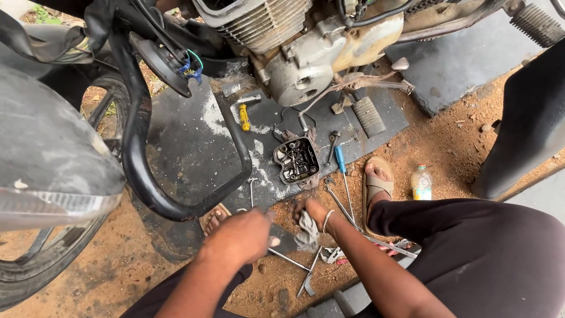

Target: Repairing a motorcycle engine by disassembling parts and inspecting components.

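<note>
Both hands point(244, 232) wipe with a rag point(306, 229) amid scattered wrenches point(338, 203).

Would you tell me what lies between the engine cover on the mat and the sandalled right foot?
A blue-handled screwdriver lies between the engine cover and the foot, in the head view.

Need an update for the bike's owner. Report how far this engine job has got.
Done: an engine cover is off and lies open side up on the dark mat below the engine.
In hand: the right hand presses a grey rag against a small part gripped by the left hand.
Left: the cover is not refitted; a blue-handled screwdriver, a yellow-handled tool and spanners lie spread about.
</note>
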